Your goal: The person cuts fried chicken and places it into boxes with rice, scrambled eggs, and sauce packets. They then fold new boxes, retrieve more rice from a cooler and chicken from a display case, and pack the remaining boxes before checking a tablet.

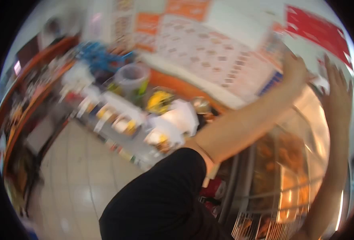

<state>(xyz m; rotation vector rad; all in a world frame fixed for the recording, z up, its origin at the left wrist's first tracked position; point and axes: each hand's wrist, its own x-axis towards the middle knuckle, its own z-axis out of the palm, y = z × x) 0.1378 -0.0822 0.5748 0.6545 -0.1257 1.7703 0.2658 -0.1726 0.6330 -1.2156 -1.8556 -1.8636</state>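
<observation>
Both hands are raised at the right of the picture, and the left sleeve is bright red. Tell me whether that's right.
Not quite: the left sleeve is black, not bright red, as the head view shows. The rest stands: the left hand and the right hand are both raised at the right of the picture.

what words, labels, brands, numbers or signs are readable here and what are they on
None can be read.
Red sign, upper right: blurred, no legible lettering.
Large white sheet: rows of marks, too small and blurred.
Orange panels beside it: pale marks, too blurred.
Narrow strip, upper left: blurred.
</observation>
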